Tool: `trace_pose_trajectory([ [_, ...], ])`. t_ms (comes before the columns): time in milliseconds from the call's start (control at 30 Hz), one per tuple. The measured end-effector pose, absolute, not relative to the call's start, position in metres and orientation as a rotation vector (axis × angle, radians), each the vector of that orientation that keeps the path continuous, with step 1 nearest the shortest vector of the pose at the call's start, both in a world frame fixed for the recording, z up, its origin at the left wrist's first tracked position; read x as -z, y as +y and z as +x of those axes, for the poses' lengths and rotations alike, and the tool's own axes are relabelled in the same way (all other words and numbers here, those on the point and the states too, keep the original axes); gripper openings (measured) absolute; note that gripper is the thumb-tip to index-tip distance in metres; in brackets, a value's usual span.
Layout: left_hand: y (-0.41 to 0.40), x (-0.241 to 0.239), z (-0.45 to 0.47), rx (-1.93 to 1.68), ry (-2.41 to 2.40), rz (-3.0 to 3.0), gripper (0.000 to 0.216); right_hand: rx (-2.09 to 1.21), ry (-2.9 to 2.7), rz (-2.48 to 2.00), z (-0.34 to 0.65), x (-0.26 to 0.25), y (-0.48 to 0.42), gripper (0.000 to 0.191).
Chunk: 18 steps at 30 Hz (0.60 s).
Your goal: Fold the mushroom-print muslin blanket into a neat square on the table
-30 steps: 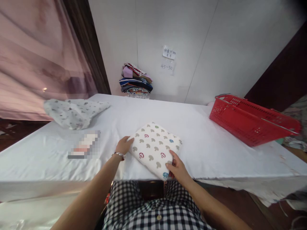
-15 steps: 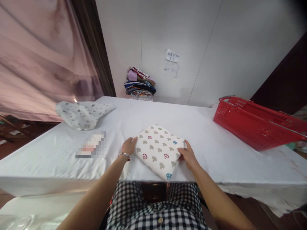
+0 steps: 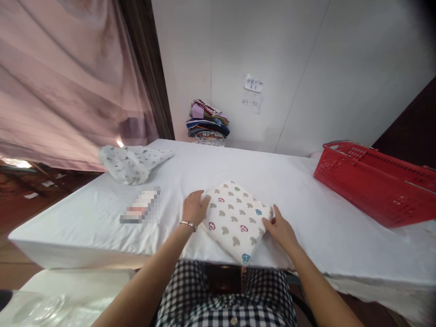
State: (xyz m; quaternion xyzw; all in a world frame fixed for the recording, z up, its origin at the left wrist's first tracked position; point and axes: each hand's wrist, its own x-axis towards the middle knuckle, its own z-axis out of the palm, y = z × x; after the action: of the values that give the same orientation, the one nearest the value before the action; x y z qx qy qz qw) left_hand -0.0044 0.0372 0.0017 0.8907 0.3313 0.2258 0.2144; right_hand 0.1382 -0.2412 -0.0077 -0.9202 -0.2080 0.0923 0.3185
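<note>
A folded white cloth (image 3: pixel 235 218) printed with grey, red, blue and green mushrooms lies flat in front of me, one corner pointing to the table's front edge. At its left corner my left hand (image 3: pixel 195 208), a bracelet on the wrist, grips the fold, thumb on top and fingertips partly hidden. My right hand (image 3: pixel 281 229) pinches the opposite edge, with the thumb against the side and the index finger stretched along the right corner.
The table wears a white cover (image 3: pixel 163 181). To the left lie a crumpled patterned white cloth (image 3: pixel 131 165) and a pixelated flat object (image 3: pixel 140 206). A stack of folded fabrics (image 3: pixel 208 125) stands by the wall. A red basket (image 3: pixel 368 186) sits at the right.
My view has turned slightly left, so everything sits further right in the picture. Both hands remain at the sides of the folded cloth, with slightly shifted fingers.
</note>
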Motion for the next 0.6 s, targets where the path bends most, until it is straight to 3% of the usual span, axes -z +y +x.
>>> trace_pose_trajectory([
  [100, 0.011, 0.001, -0.001, -0.638, 0.626, 2.603, 0.046, 0.220, -0.881, -2.448, 0.133, -0.005, -0.228, 0.060],
  [167, -0.001, 0.010, -0.001, -0.566, 0.502, 2.630, 0.050, 0.298, -1.106, -2.391, 0.129, -0.010, -0.213, 0.057],
  [367, -0.003, 0.032, -0.007, -0.501, 0.434, 2.692, 0.051, -0.160, -1.271, -2.673, 0.130, 0.008, -0.186, 0.065],
  [600, -0.001, 0.032, -0.008, -0.520, 0.423, 2.796, 0.051, -0.179, -1.237, -2.654, 0.133, 0.021, -0.189, 0.068],
])
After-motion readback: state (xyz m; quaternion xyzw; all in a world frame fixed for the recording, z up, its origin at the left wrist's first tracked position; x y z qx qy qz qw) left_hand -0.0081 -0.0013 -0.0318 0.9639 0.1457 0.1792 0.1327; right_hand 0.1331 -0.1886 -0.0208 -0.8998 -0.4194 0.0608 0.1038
